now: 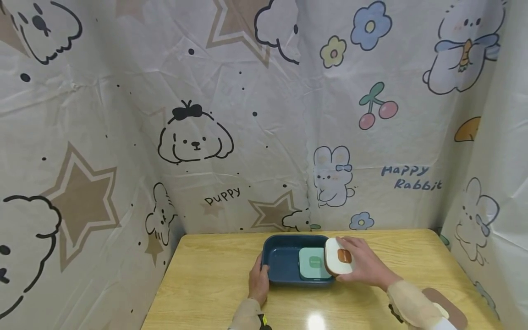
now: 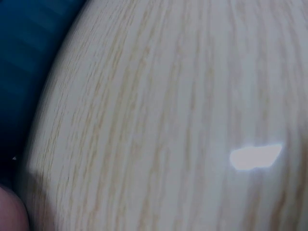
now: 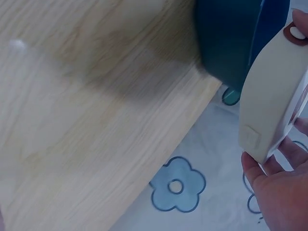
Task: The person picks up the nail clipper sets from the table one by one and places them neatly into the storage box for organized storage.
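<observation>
A dark blue rectangular tray (image 1: 278,262) sits on the wooden table (image 1: 210,275). Inside it, at the right, lies a pale green lidded box (image 1: 313,263). My right hand (image 1: 363,266) grips a white box with a brown lid patch (image 1: 338,255) and holds it tilted over the tray's right rim. The right wrist view shows that white box (image 3: 272,98) edge-on, pinched between thumb and fingers, with the blue tray (image 3: 231,38) behind it. My left hand (image 1: 259,280) holds the tray's left front rim. In the left wrist view only a fingertip, the tray's edge (image 2: 24,57) and table wood appear.
A brown flat lid-like piece with a pale object (image 1: 447,311) lies at the table's front right corner. Cartoon-printed curtains (image 1: 247,114) close in the table on the left, back and right. Bare wood lies to the left of the tray.
</observation>
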{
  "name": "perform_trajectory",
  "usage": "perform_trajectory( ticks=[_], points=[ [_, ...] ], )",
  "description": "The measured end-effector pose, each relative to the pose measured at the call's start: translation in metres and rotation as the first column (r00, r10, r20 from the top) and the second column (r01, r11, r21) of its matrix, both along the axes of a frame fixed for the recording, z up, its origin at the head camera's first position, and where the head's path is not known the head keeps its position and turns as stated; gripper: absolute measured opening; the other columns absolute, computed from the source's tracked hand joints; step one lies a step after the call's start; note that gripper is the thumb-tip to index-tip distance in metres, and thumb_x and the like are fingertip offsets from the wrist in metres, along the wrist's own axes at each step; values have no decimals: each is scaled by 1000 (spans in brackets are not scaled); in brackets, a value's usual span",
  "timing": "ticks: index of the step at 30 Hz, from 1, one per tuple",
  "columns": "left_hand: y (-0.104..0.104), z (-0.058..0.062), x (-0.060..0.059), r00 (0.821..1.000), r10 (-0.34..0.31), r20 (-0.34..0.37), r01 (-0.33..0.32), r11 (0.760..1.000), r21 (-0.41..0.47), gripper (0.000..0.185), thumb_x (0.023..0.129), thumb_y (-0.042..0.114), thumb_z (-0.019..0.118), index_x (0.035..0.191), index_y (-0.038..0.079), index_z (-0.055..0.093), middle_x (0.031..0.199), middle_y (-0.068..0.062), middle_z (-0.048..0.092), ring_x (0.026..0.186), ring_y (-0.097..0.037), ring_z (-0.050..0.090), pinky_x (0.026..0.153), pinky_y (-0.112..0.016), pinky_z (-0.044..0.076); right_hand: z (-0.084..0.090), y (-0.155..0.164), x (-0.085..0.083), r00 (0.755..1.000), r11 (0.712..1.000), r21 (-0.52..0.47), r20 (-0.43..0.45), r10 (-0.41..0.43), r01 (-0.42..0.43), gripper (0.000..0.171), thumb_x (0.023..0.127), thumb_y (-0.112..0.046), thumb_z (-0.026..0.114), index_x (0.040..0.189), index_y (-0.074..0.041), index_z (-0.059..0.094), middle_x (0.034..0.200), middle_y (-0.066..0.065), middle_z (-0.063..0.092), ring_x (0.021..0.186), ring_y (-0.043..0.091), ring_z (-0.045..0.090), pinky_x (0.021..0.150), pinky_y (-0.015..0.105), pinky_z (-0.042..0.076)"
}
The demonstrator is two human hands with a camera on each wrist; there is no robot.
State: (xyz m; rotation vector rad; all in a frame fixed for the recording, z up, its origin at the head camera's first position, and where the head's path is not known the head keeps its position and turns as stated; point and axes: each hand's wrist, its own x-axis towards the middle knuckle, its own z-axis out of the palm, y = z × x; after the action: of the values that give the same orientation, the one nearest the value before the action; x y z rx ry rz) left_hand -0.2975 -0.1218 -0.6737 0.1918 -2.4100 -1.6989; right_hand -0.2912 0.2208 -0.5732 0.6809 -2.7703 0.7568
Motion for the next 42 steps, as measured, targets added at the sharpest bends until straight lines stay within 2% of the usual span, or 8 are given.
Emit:
perform_trajectory(
  ticks=[5, 15, 27, 36, 42],
  points=[
    [0, -3, 0, 1000, -1, 6, 1, 1000, -6, 57, 99, 10, 48, 155, 8, 51, 156, -15, 53, 146, -40, 46, 120, -60, 35, 0, -15, -5, 1000, 1000, -14, -5, 26, -26, 112, 59, -43, 100, 151, 0, 53, 145, 25, 56, 130, 44, 51, 101, 64, 51],
    [0, -3, 1, 1000, 10, 3, -10, 1000, -22, 54, 100, 12, 48, 154, 8, 53, 154, -15, 56, 145, -41, 48, 120, -59, 36, 0, -43, -16, 997, 998, -32, 62, 50, -48, 112, 61, -45, 98, 153, -1, 52, 147, 25, 54, 133, 44, 49, 103, 62, 49],
    [-1, -1, 0, 1000, 8, -12, -8, 1000, -13, 54, 100, 13, 48, 153, 9, 53, 153, -14, 57, 145, -39, 49, 120, -60, 36, -12, -77, -28, 992, 995, -27, 82, 100, -98, 111, 62, -49, 97, 152, -1, 52, 145, 22, 55, 131, 42, 50, 104, 58, 50],
    [1, 2, 0, 999, 34, 8, -33, 999, -12, 49, 107, 17, 42, 153, 7, 53, 155, -16, 55, 146, -40, 46, 121, -59, 34, -15, -98, -34, 986, 994, -5, 127, 110, -110, 111, 65, -50, 95, 155, -4, 50, 147, 21, 54, 133, 41, 49, 105, 58, 48],
    [2, 4, 1, 1000, 28, -4, -28, 999, -16, 48, 107, 15, 41, 152, 5, 54, 154, -16, 56, 146, -41, 47, 121, -59, 35, -21, -110, -39, 981, 993, -19, 154, 120, -119, 110, 67, -50, 94, 155, -2, 50, 148, 23, 53, 132, 41, 49, 106, 58, 48]
  ],
)
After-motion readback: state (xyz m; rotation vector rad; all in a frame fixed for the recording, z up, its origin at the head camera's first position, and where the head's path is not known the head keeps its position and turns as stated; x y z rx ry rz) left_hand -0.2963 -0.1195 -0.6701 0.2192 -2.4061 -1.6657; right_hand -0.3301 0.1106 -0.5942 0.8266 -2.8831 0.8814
